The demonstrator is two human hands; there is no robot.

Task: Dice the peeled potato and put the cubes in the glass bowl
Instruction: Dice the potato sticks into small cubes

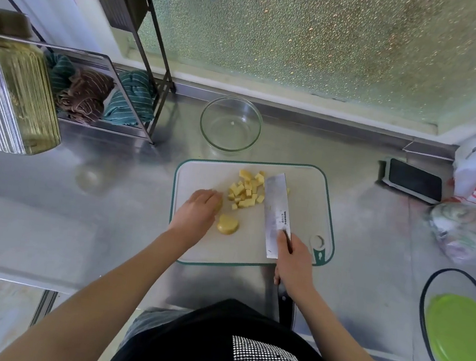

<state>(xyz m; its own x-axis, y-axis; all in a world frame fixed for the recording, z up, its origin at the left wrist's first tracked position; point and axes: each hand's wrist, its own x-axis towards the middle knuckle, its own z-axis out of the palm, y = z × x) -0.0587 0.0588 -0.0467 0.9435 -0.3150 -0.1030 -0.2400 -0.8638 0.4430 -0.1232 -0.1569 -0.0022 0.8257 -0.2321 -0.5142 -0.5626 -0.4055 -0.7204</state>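
Right hand [295, 263] gripped the cleaver [275, 212] flat on the board [308, 189], left hand [198, 210] curled over a potato piece [227, 224] — cubes [246, 190] heaped between, glass bowl [230, 123] beyond.

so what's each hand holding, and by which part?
Right hand grips the cleaver by its handle. Left hand covers a potato piece; hold unclear.

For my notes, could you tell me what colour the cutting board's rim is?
Dark green, around the white cutting board, in the head view.
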